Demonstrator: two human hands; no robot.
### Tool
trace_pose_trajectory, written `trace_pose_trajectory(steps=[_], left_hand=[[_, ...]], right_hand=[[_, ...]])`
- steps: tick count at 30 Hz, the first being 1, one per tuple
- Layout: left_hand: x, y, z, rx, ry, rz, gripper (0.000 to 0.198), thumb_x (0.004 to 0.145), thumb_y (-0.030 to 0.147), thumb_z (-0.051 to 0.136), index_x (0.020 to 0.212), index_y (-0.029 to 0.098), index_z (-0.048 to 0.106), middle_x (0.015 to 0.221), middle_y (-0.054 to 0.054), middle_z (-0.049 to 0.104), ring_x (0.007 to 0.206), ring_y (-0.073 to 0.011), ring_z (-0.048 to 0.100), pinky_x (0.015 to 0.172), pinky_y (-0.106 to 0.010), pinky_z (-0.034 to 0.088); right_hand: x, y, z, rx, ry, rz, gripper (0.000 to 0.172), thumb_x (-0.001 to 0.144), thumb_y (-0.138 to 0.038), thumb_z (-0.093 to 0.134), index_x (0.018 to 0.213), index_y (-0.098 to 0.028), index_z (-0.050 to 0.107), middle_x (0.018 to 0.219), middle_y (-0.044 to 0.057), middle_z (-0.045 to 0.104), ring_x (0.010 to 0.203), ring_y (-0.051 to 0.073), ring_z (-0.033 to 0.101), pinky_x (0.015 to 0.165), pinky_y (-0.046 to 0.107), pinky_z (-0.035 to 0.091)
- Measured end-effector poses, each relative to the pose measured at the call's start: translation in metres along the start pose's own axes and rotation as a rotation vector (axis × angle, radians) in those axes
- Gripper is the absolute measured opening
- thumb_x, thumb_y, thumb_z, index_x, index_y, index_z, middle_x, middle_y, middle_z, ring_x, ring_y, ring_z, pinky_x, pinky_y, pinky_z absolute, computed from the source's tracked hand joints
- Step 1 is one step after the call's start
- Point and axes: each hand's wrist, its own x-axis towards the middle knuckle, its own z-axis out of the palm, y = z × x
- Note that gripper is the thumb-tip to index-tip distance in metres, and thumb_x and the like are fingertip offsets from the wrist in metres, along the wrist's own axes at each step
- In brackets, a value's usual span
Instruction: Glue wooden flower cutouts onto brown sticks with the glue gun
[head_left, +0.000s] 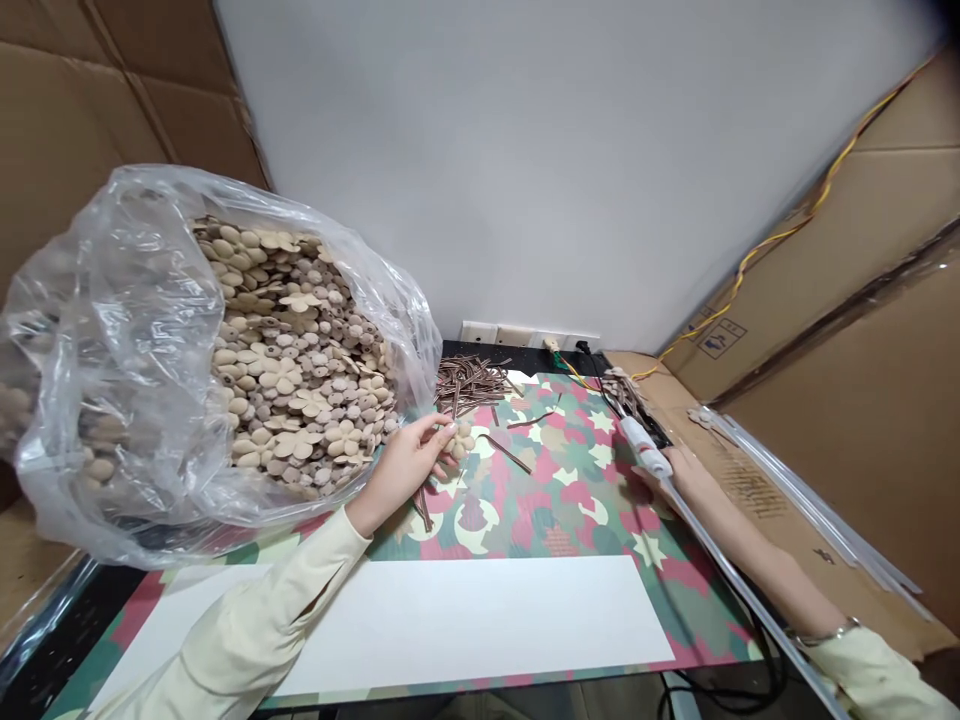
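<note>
My left hand [409, 458] is closed in a pinch on a beige fabric flower [463, 440], held just above the patterned table covering. Thin brown strips stick out near its fingers. On the right, my right hand [679, 480] is wrapped round a white hot glue gun [645, 447], its nozzle turned away toward the wall. From the gun's rear a long clear glue stick [739, 575] runs back along my forearm. A heap of narrow brown strips [472, 385] lies beyond my left hand. A single strip [510, 455] rests between my two hands.
A large clear plastic bag [142, 300] full of beige flowers stands at left. A white sheet [480, 620] lies along the table's front edge. Power sockets [517, 338] with plugs line the wall. Spare glue sticks [810, 500] lie on cardboard at right, below a yellow cord [742, 270].
</note>
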Motion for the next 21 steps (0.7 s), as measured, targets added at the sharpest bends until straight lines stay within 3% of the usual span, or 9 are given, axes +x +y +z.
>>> trace_pose_trajectory(steps=[3, 5, 9, 10, 12, 14, 18, 21], left_hand=[[0.002, 0.003, -0.005, -0.037, 0.024, -0.004, 0.034, 0.082, 0.047, 0.048, 0.093, 0.016, 0.056, 0.071, -0.004, 0.066, 0.045, -0.0112, 0.057, 0.038, -0.019, 0.046], [0.003, 0.005, -0.007, -0.045, 0.049, 0.005, 0.033, 0.081, 0.046, 0.049, 0.092, 0.016, 0.056, 0.07, -0.005, 0.067, 0.045, -0.0109, 0.058, 0.037, -0.018, 0.044], [0.004, 0.007, -0.009, -0.041, 0.072, -0.01, 0.033, 0.081, 0.046, 0.049, 0.092, 0.016, 0.056, 0.068, -0.005, 0.066, 0.045, -0.0117, 0.059, 0.035, -0.016, 0.041], [0.004, 0.007, -0.009, -0.042, 0.069, -0.015, 0.032, 0.081, 0.046, 0.049, 0.092, 0.016, 0.056, 0.068, -0.004, 0.066, 0.046, -0.0118, 0.06, 0.035, -0.016, 0.041], [0.005, 0.007, -0.01, -0.046, 0.064, -0.021, 0.032, 0.082, 0.045, 0.049, 0.091, 0.016, 0.056, 0.068, -0.004, 0.067, 0.046, -0.0116, 0.06, 0.037, -0.017, 0.043], [0.005, 0.007, -0.01, -0.052, 0.064, -0.024, 0.031, 0.082, 0.044, 0.049, 0.091, 0.016, 0.056, 0.068, -0.004, 0.066, 0.047, -0.0117, 0.06, 0.04, -0.018, 0.045], [0.006, 0.008, -0.011, -0.058, 0.063, -0.047, 0.031, 0.081, 0.044, 0.05, 0.091, 0.015, 0.056, 0.065, -0.003, 0.066, 0.046, -0.0117, 0.06, 0.041, -0.018, 0.045], [0.007, 0.007, -0.012, -0.063, 0.055, -0.057, 0.031, 0.081, 0.045, 0.05, 0.09, 0.015, 0.056, 0.064, -0.003, 0.066, 0.044, -0.0111, 0.059, 0.038, -0.017, 0.042]], right_hand=[[0.004, 0.024, 0.018, -0.077, -0.056, -0.033, 0.037, 0.085, -0.053, 0.035, 0.086, -0.017, 0.046, 0.092, 0.015, 0.051, 0.074, 0.023, 0.055, 0.07, 0.038, 0.046], [0.004, 0.034, 0.018, -0.098, -0.077, -0.057, 0.044, 0.084, -0.055, 0.034, 0.09, -0.014, 0.049, 0.096, 0.019, 0.051, 0.082, 0.026, 0.055, 0.074, 0.041, 0.046], [0.019, 0.033, -0.017, -0.036, -0.328, -0.196, 0.044, 0.078, -0.056, 0.049, 0.096, -0.016, 0.057, 0.104, 0.019, 0.055, 0.094, 0.029, 0.055, 0.08, 0.04, 0.046], [0.027, 0.026, -0.029, -0.008, -0.351, -0.226, 0.042, 0.077, -0.053, 0.051, 0.097, -0.018, 0.059, 0.109, 0.019, 0.055, 0.098, 0.029, 0.054, 0.081, 0.04, 0.046], [0.047, 0.001, -0.046, 0.05, -0.256, -0.243, 0.037, 0.08, -0.048, 0.048, 0.098, -0.018, 0.062, 0.114, 0.018, 0.055, 0.101, 0.03, 0.054, 0.082, 0.041, 0.045], [0.069, -0.037, -0.045, 0.203, -0.228, -0.242, 0.033, 0.086, -0.041, 0.042, 0.1, -0.02, 0.063, 0.108, 0.013, 0.059, 0.094, 0.025, 0.057, 0.076, 0.036, 0.047], [0.11, -0.115, 0.002, 0.543, -0.463, -0.38, 0.029, 0.084, -0.039, 0.051, 0.098, -0.019, 0.066, 0.1, 0.008, 0.063, 0.085, 0.02, 0.059, 0.074, 0.033, 0.047], [0.135, -0.144, 0.042, 0.663, -0.586, -0.521, 0.027, 0.08, -0.034, 0.058, 0.1, -0.017, 0.068, 0.102, 0.008, 0.063, 0.091, 0.02, 0.058, 0.081, 0.032, 0.046]])
